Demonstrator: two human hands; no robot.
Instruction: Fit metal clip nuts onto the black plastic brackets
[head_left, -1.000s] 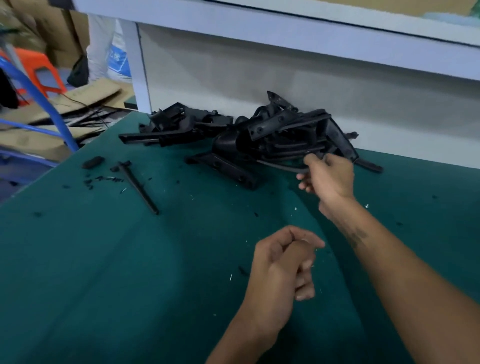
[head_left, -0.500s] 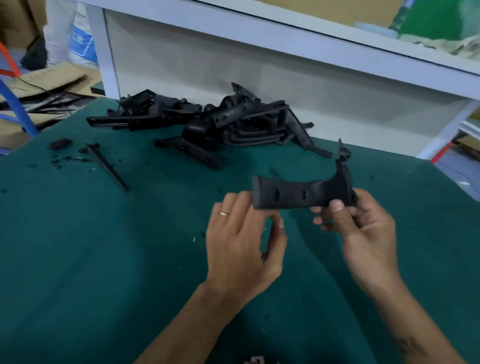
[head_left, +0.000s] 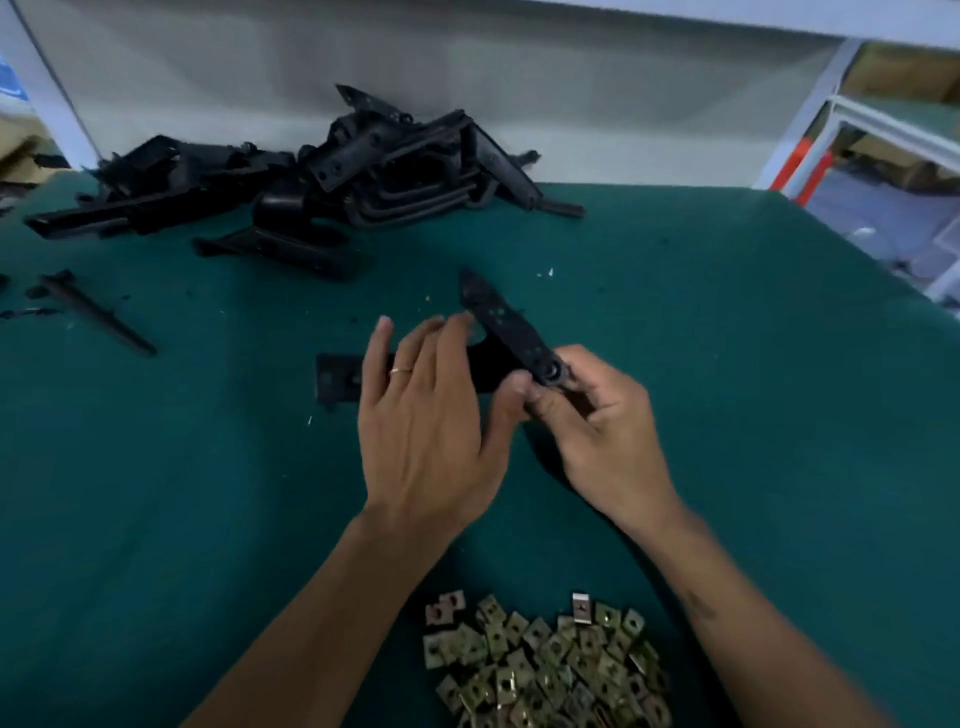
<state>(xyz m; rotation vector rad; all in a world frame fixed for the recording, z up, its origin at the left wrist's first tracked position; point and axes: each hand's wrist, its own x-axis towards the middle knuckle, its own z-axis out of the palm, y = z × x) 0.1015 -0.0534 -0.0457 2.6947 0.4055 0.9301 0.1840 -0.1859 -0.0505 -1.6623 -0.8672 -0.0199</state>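
A black plastic bracket (head_left: 501, 322) is held above the green table, one arm slanting up and away, the other running left behind my left hand to an end (head_left: 335, 379). My right hand (head_left: 597, 431) pinches the bracket's near corner between thumb and fingers. My left hand (head_left: 431, 415) covers the bracket's middle with fingers mostly straight, thumb tip against the part near my right thumb. A heap of brass-coloured metal clip nuts (head_left: 545, 665) lies at the table's near edge between my forearms.
A pile of black plastic brackets (head_left: 332, 171) sits at the back of the green table (head_left: 156, 493) against a grey panel. A loose black strip (head_left: 98, 312) and small debris lie at the left. White shelf frames (head_left: 852, 130) stand beyond the right edge.
My view has tilted down, so the clip nuts now show. The bracket has been turned in my hands and lowered, and my left hand has slid over its middle.
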